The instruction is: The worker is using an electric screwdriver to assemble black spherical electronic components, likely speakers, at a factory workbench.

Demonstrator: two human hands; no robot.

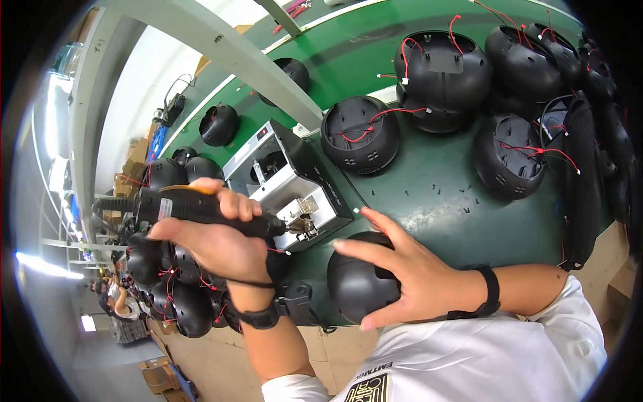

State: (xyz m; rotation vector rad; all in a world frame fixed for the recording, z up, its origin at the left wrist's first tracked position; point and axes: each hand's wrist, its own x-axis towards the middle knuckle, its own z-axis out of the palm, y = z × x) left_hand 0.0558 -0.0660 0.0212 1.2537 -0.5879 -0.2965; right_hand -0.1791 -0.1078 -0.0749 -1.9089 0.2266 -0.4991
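The black round shell [355, 285] sits at the near edge of the green table [435, 228], in front of the person. The right hand [422, 271] lies over its right side, fingers spread wide and thumb along the near edge, resting against the shell rather than closing round it. The left hand [224, 244] is wrapped firmly round a black electric screwdriver [191, 208], palm upward, thumb on the near side and fingers curled over the far side. The screwdriver's tip points right, at the front of a black and silver machine [311, 171]; whether it touches there I cannot tell.

Beyond the shell, small dark screws [465, 194] lie scattered on the table. Another shell [362, 134] with red wires stands just beside the machine, one more [512, 157] sits farther right, and stacked shells [442, 77] stand behind. A cluster of wired shells [187, 288] fills the left side. A grey metal post [221, 47] slants across the table's far side. Black bands circle both wrists.
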